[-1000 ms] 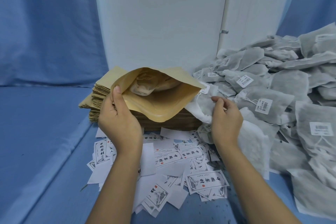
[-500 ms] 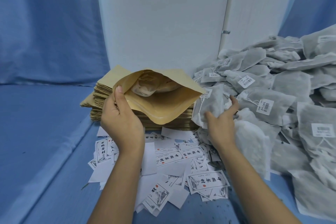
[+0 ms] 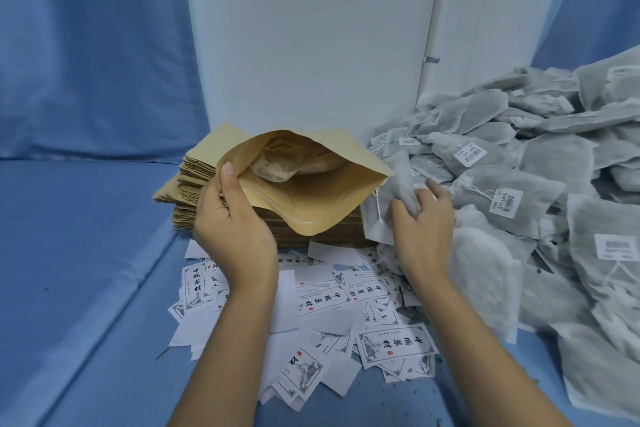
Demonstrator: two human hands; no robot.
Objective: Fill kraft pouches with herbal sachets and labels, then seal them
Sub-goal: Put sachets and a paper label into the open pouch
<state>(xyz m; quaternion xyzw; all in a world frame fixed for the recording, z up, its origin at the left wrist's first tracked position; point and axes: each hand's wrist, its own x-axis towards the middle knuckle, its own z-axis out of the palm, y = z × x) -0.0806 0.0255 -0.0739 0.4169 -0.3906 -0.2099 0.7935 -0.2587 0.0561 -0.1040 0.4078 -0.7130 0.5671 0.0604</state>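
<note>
— At centre, over the stack: item one?
— Brown paper pouch (image 3: 311, 198), mouth wide open and facing the camera, held tilted just above the stack of flat pouches (image 3: 199, 172). One pale sachet (image 3: 277, 166) already lies inside it, near the back.

— Who holds it?
— Left hand (image 3: 232, 236), grasping the pouch's left edge, with the thumb laid along the rim of the mouth.

— Item two, right of the pouch?
— Grey mesh sachet (image 3: 398, 184), just beside the pouch's right corner and outside the mouth. A white string (image 3: 379, 215) hangs from it.

— Held how?
— Right hand (image 3: 422, 232), fingers curled round the sachet's lower part, clasping it from the right side.

— Stock to the right?
— Large heap of sachets (image 3: 519, 191), grey and white, several bearing barcode stickers, spread from the white panel (image 3: 311, 45) forward.

— Stock in front?
— Loose paper labels (image 3: 394, 345), overlapping, some printed side up and some blank side up, scattered under both forearms.

— Surface?
— Blue cloth (image 3: 86, 288), beneath everything and also hanging behind on the left.
</note>
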